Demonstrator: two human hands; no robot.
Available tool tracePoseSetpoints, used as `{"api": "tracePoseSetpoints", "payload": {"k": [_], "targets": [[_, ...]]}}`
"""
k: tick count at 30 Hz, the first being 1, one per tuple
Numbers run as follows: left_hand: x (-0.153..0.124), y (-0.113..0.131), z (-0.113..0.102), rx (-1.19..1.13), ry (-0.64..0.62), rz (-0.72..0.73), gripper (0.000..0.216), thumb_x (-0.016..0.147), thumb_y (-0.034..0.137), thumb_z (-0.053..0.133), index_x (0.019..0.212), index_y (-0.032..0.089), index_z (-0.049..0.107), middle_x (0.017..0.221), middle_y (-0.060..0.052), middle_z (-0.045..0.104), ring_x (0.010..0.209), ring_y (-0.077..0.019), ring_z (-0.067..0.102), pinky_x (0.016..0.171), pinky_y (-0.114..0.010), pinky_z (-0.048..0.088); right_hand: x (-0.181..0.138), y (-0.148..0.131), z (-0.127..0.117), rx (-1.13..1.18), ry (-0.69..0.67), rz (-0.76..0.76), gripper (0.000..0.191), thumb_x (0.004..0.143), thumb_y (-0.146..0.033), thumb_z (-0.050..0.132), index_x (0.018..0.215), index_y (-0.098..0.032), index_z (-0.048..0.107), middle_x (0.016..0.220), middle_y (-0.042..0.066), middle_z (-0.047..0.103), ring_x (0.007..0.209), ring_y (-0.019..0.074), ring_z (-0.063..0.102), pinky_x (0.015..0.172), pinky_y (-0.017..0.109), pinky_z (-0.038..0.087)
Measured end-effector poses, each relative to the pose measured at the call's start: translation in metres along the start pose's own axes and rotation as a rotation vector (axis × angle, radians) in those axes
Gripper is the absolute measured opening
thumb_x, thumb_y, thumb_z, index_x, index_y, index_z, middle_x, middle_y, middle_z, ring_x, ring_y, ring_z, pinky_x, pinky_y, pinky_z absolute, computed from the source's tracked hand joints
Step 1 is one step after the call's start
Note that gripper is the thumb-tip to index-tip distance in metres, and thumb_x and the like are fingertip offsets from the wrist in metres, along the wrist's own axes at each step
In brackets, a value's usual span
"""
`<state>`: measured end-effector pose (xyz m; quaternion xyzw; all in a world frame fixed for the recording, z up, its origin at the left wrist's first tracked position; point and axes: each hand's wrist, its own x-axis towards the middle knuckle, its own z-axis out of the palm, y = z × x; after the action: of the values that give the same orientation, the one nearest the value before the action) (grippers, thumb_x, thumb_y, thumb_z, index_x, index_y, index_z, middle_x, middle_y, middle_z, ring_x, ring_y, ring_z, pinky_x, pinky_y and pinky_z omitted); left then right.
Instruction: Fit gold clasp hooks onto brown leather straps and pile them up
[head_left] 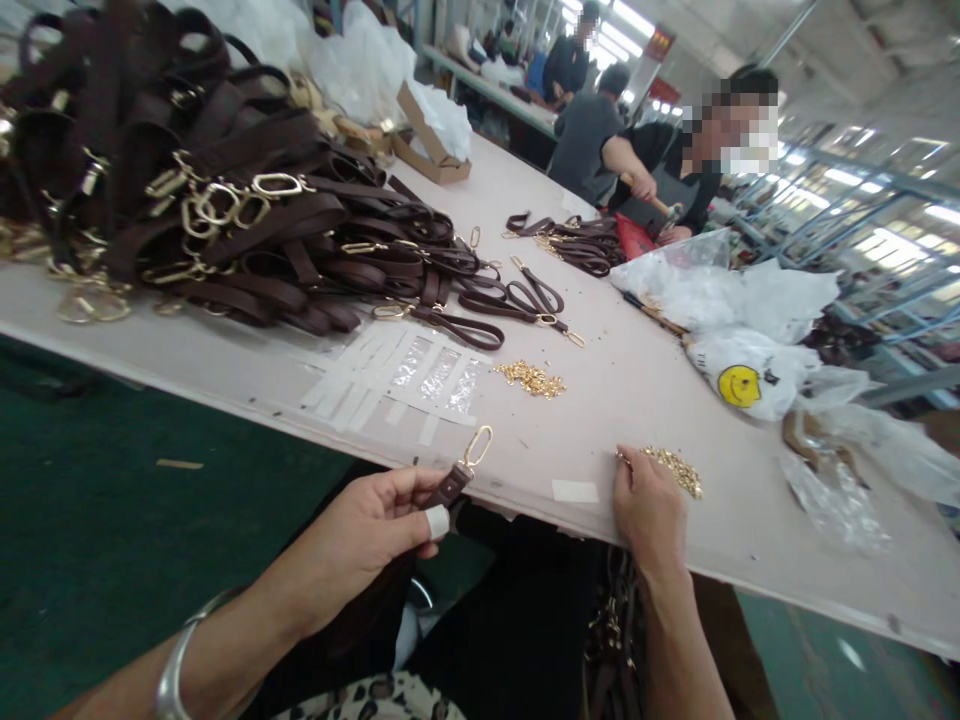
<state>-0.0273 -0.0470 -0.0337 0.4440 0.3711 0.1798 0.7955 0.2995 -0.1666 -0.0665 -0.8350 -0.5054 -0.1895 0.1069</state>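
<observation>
My left hand (397, 515) pinches the end of a dark brown leather strap (448, 487) just in front of the table edge. A gold oval ring (478, 447) sticks up from that end, and a small hole shows in the leather. White tape wraps my left thumb. On the table to the right, my right hand (649, 505) has its fingertips together beside a pile of small gold metal pieces (679, 472). A tiny glint shows at the fingertips, too small to name. Another pile of small gold pieces (531, 379) lies farther left.
A large heap of brown straps (247, 220) with gold rings fills the table's left side. Clear tape strips (435, 375) lie in front. Plastic bags (757, 370) stand at right. Across the table a person (667, 180) holds a hammer (664, 207). More straps (615, 620) hang below the edge.
</observation>
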Motion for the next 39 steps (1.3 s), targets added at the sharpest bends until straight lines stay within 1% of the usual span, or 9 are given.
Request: {"api": "tracePoseSetpoints", "payload": {"k": [6, 11, 14, 16, 19, 23, 27, 32, 39], "targets": [[0.001, -0.001, -0.001, -0.057, 0.017, 0.005, 0.027, 0.07, 0.025, 0.08, 0.095, 0.014, 0.075, 0.092, -0.003, 0.071, 0.072, -0.011, 0.059, 0.063, -0.021, 0.048, 0.019, 0.012, -0.001, -0.061, -0.105, -0.146, 0.033, 0.092, -0.025, 0.041, 0.106, -0.015, 0.07, 0.09, 0.013, 0.072, 0.085, 0.0254, 0.064, 0.083, 0.038, 0.047], [0.002, -0.001, 0.002, -0.078, 0.011, 0.048, 0.026, 0.072, 0.019, 0.074, 0.097, 0.013, 0.075, 0.093, -0.004, 0.073, 0.072, -0.0094, 0.059, 0.069, -0.023, 0.049, 0.028, 0.021, 0.002, -0.164, -0.117, -0.235, 0.032, 0.088, -0.026, 0.044, 0.103, -0.015, 0.07, 0.086, 0.014, 0.072, 0.08, 0.0279, 0.064, 0.079, 0.04, 0.048], [0.003, -0.004, 0.002, -0.101, 0.01, 0.058, 0.028, 0.07, 0.014, 0.07, 0.098, 0.013, 0.074, 0.088, -0.003, 0.072, 0.069, -0.0091, 0.059, 0.066, -0.023, 0.049, 0.032, 0.018, 0.002, -0.189, -0.111, -0.172, 0.032, 0.086, -0.026, 0.045, 0.105, -0.016, 0.07, 0.087, 0.014, 0.073, 0.082, 0.0293, 0.065, 0.078, 0.042, 0.049], [0.003, -0.006, 0.003, -0.104, 0.019, 0.072, 0.029, 0.07, 0.012, 0.067, 0.099, 0.012, 0.073, 0.086, -0.002, 0.07, 0.069, -0.0091, 0.058, 0.065, -0.023, 0.049, 0.028, 0.004, -0.003, -0.035, -0.103, -0.016, 0.029, 0.086, -0.03, 0.05, 0.103, -0.018, 0.072, 0.085, 0.012, 0.073, 0.08, 0.0298, 0.066, 0.078, 0.044, 0.05], [0.005, -0.007, 0.005, -0.072, 0.033, 0.105, 0.029, 0.071, 0.013, 0.066, 0.099, 0.01, 0.072, 0.083, -0.002, 0.068, 0.067, -0.0092, 0.056, 0.064, -0.024, 0.048, 0.009, -0.042, -0.016, 0.521, -0.105, 0.208, 0.027, 0.081, -0.041, 0.068, 0.099, -0.022, 0.073, 0.088, 0.008, 0.075, 0.078, 0.0261, 0.069, 0.078, 0.043, 0.054], [0.008, -0.008, 0.008, -0.038, 0.062, 0.15, 0.027, 0.069, 0.012, 0.066, 0.095, 0.01, 0.072, 0.078, -0.001, 0.066, 0.067, -0.01, 0.055, 0.062, -0.023, 0.046, -0.029, -0.12, -0.03, 1.093, -0.154, 0.183, 0.025, 0.078, -0.035, 0.078, 0.097, -0.021, 0.071, 0.089, 0.005, 0.075, 0.076, 0.0194, 0.07, 0.073, 0.033, 0.057], [0.007, -0.009, 0.007, 0.018, 0.089, 0.209, 0.024, 0.07, 0.01, 0.065, 0.093, 0.012, 0.073, 0.077, -0.001, 0.067, 0.068, -0.0113, 0.057, 0.064, -0.024, 0.046, -0.044, -0.162, -0.032, 1.123, -0.107, 0.02, 0.015, 0.084, -0.026, 0.073, 0.098, -0.022, 0.07, 0.093, 0.003, 0.074, 0.08, 0.0175, 0.07, 0.075, 0.03, 0.058], [0.004, -0.008, 0.003, 0.186, 0.104, 0.368, 0.018, 0.08, 0.015, 0.064, 0.094, 0.013, 0.076, 0.087, -0.004, 0.071, 0.08, -0.0149, 0.061, 0.074, -0.026, 0.048, -0.04, -0.17, -0.035, 1.062, 0.01, -0.169, 0.014, 0.085, -0.014, 0.07, 0.096, -0.022, 0.069, 0.091, 0.001, 0.074, 0.082, 0.015, 0.07, 0.079, 0.027, 0.058], [0.001, -0.003, 0.004, 0.294, 0.142, 0.49, 0.017, 0.081, 0.009, 0.063, 0.091, 0.013, 0.076, 0.084, -0.003, 0.071, 0.079, -0.0144, 0.061, 0.074, -0.025, 0.048, -0.042, -0.184, -0.039, 1.14, 0.131, -0.082, 0.016, 0.082, -0.009, 0.072, 0.091, -0.02, 0.065, 0.09, 0.002, 0.071, 0.084, 0.0137, 0.069, 0.082, 0.027, 0.059]]}}
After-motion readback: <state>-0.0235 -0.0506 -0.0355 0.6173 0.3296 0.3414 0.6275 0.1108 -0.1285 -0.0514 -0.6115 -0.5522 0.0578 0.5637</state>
